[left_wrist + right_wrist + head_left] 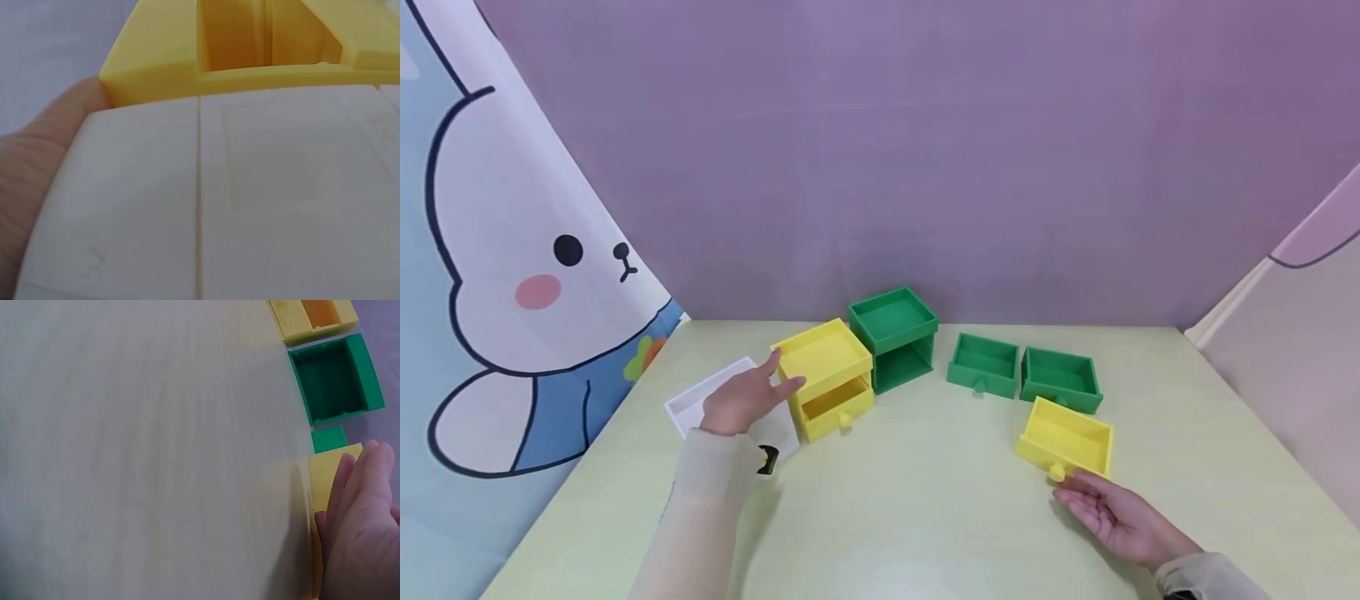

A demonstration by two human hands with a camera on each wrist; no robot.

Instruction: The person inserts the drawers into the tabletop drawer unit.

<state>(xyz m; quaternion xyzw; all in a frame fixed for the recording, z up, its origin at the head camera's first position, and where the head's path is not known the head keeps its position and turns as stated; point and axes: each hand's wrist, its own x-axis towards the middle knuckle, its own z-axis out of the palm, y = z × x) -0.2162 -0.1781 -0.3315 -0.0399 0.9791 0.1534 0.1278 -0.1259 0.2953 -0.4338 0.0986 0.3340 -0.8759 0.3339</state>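
Observation:
My left hand (743, 400) reaches over a white drawer box (786, 429) to a yellow drawer cabinet (823, 354). Its thumb and a finger, fairly straight, touch the cabinet's left top edge. Below the tray-like top, a yellow drawer with a round knob sits in the cabinet. In the left wrist view, the white box (281, 194) hides most of this hand. On the right, my right hand (1120, 521) lies beside the front of a loose yellow drawer (1067, 437), fingertips close to its knob (1057, 473). Those fingers are relaxed; whether they touch the drawer is unclear.
Behind the yellow cabinet stands a green cabinet (893, 321) with an open compartment. Two loose green drawers, a left one (983, 364) and a right one (1060, 379), lie behind the loose yellow drawer. A purple cloth (925, 167) hangs along the table's back edge.

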